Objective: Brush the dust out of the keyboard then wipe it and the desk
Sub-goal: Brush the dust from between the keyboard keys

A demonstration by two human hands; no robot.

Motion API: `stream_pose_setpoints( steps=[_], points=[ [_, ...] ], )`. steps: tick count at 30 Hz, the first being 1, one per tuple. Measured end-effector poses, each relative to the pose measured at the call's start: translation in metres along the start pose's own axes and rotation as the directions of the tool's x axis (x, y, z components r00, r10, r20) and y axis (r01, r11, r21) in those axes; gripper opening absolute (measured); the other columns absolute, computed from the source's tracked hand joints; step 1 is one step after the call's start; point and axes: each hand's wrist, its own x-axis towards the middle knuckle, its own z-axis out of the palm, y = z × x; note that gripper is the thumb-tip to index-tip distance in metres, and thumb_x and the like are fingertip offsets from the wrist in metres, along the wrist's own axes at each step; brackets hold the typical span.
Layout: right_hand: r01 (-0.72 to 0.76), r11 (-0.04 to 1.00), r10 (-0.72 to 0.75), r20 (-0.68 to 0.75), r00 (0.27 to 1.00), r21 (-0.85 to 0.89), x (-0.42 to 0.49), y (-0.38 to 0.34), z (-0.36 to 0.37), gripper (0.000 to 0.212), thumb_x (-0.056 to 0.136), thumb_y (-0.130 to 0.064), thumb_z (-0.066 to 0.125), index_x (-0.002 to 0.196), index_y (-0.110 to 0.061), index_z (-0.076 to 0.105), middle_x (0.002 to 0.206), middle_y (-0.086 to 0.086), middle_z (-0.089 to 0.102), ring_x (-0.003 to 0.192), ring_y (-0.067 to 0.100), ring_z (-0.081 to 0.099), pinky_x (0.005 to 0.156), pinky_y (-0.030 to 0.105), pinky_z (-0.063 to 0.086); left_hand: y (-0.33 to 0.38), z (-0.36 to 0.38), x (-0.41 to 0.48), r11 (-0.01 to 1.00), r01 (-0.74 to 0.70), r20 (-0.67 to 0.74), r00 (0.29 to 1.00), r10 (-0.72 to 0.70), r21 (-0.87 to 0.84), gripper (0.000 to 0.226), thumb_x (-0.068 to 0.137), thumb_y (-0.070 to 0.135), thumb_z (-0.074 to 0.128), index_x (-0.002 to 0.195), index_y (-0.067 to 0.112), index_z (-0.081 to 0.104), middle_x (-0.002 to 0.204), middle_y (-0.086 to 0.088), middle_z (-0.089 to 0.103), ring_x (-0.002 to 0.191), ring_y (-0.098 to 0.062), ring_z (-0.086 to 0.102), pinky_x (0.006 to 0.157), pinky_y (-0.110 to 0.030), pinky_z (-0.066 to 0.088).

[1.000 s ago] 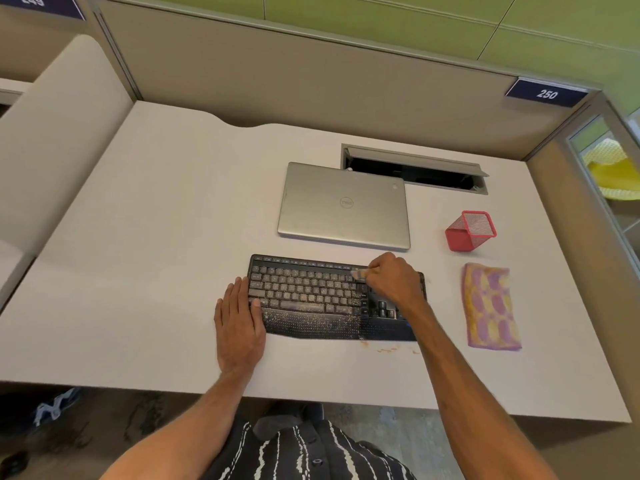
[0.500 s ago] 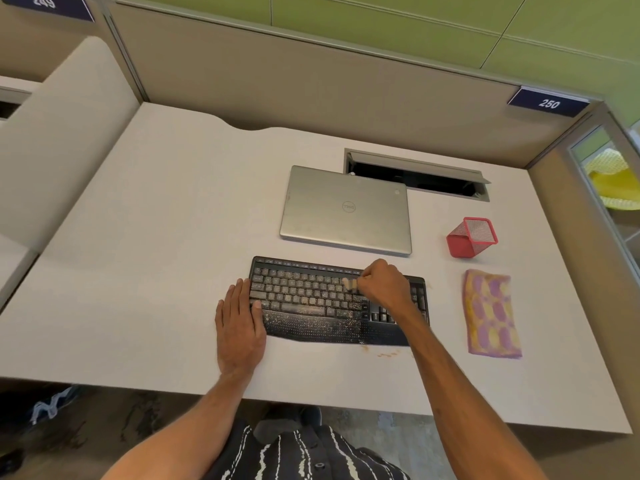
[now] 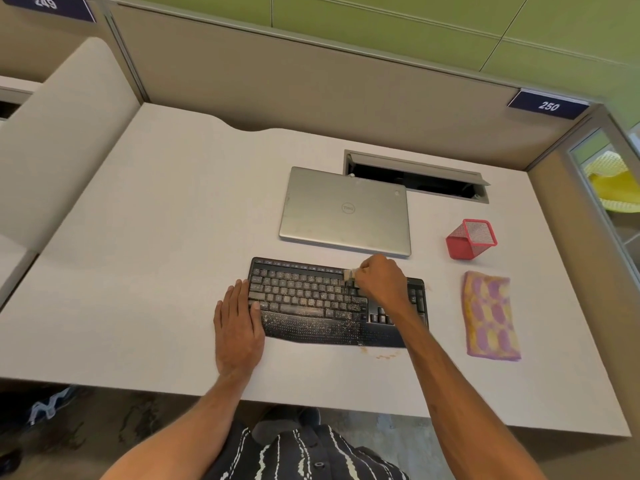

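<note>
1. A person's right hand (image 3: 381,282) grips a small pale brush (image 3: 350,274) over the upper right keys of a black keyboard (image 3: 311,299), which is speckled with pale dust and lies near the front edge of the white desk (image 3: 138,254).
2. The left hand (image 3: 237,327) lies flat, fingers straight, against the keyboard's left end.
3. A closed silver laptop (image 3: 346,211) with a Dell logo sits just behind the keyboard; partition signs read "249" (image 3: 45,3) and "250" (image 3: 549,106).
4. A red mesh holder (image 3: 471,239) and a yellow-and-purple cloth (image 3: 490,315) lie to the right, apart from the keyboard.
5. Broad desk surface stretches left of the keyboard to the side partition.
</note>
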Motion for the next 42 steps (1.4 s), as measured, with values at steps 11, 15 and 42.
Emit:
stream_pose_setpoints(
  steps=[11,15,42],
  points=[
    [-0.010,1.000,0.010,0.000,1.000,0.016,0.002,0.001,-0.004,0.020,0.091,-0.025,0.071,0.089,-0.007,0.078,0.079,0.003,0.077,0.067,0.017,0.070,0.056,0.025,0.051,0.000,-0.001,-0.001,1.000,-0.007,0.015,1.000,0.007,-0.005,0.060,0.118,0.043,0.021,0.174,0.021,0.023,0.179,-0.003,0.031,0.168,-0.019,0.020,0.138,-0.050,0.013],
    [0.014,0.999,-0.010,0.092,0.996,-0.045,-0.003,0.004,0.000,0.019,0.092,-0.031,0.071,0.097,-0.014,0.079,0.083,-0.003,0.076,0.071,0.013,0.068,0.068,0.031,0.057,0.001,-0.003,0.000,1.000,-0.008,0.026,1.000,0.008,-0.013,0.062,0.118,0.046,0.021,0.174,0.020,0.022,0.179,-0.002,0.030,0.168,-0.019,0.019,0.138,-0.051,0.013],
    [0.328,0.832,-0.309,0.118,0.944,-0.446,0.006,0.003,-0.007,0.029,0.098,-0.048,0.067,0.116,-0.027,0.073,0.100,-0.006,0.076,0.091,0.016,0.068,0.089,0.037,0.057,-0.033,-0.026,0.017,0.986,-0.166,0.144,0.976,0.164,-0.004,0.059,0.119,0.044,0.019,0.174,0.027,0.026,0.178,0.006,0.031,0.167,-0.012,0.021,0.137,-0.047,0.019]
  ],
)
